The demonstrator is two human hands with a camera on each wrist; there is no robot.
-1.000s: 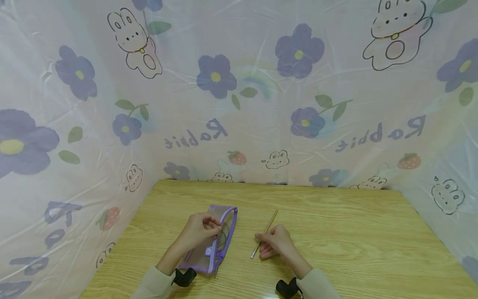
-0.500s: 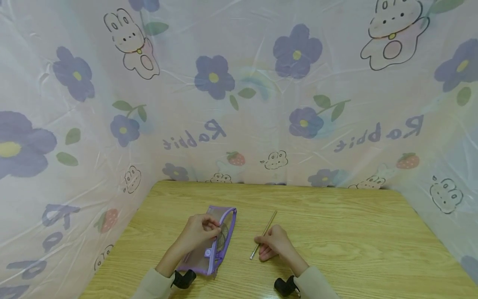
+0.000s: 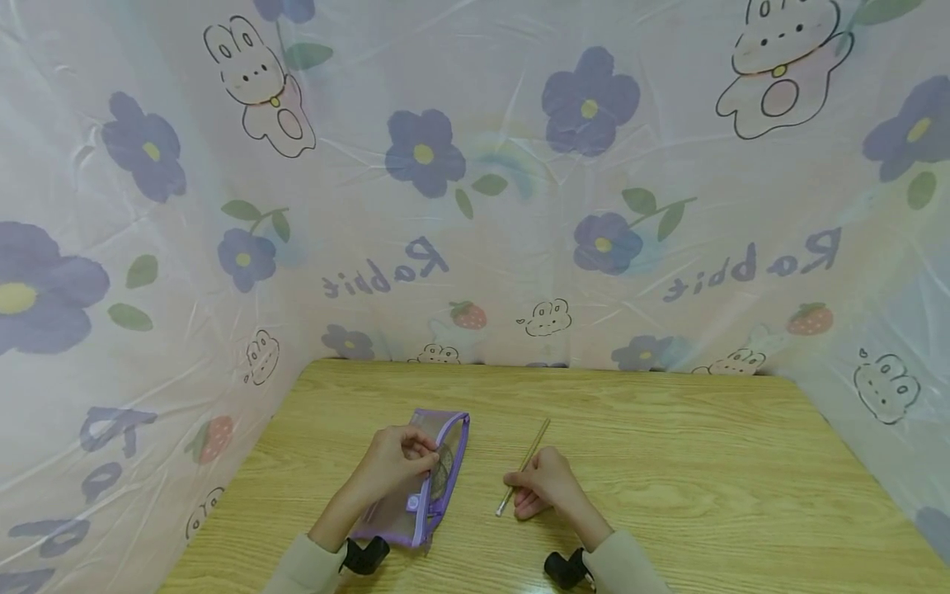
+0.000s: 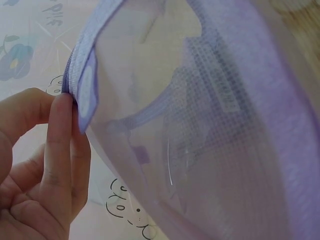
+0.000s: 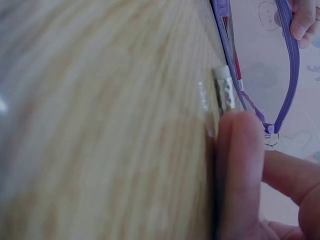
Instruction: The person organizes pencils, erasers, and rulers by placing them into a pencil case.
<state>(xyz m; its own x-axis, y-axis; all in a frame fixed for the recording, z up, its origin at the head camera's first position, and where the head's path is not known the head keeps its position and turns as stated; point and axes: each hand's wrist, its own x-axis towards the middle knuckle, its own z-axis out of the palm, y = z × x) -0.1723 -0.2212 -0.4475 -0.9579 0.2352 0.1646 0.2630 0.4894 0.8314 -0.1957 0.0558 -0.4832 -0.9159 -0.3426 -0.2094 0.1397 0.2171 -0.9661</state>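
Observation:
A see-through pencil pouch (image 3: 391, 521) with purple edging lies on the left of the table, its zip side gaping. My left hand (image 3: 397, 458) pinches the zip edge (image 4: 75, 75) of the pouch between thumb and fingers. To the right of it, a thin gold pencil (image 3: 538, 437) slants across the wood, its eraser end (image 5: 223, 75) toward me. My right hand (image 3: 547, 485) grips this pencil near its lower half, apart from the pouch. In the right wrist view, a red stick (image 5: 237, 60) shows inside the pouch opening; other contents are unclear through the mesh.
The wood-grain table (image 3: 690, 470) stretches out to the right and behind the hands. A printed curtain (image 3: 505, 206) with rabbits and flowers closes off the back and both sides. Black wrist cameras (image 3: 366, 554) sit at both cuffs.
Almost nothing differs. The whole head view has shifted very slightly; both hands keep their holds on the pouch and the pencil.

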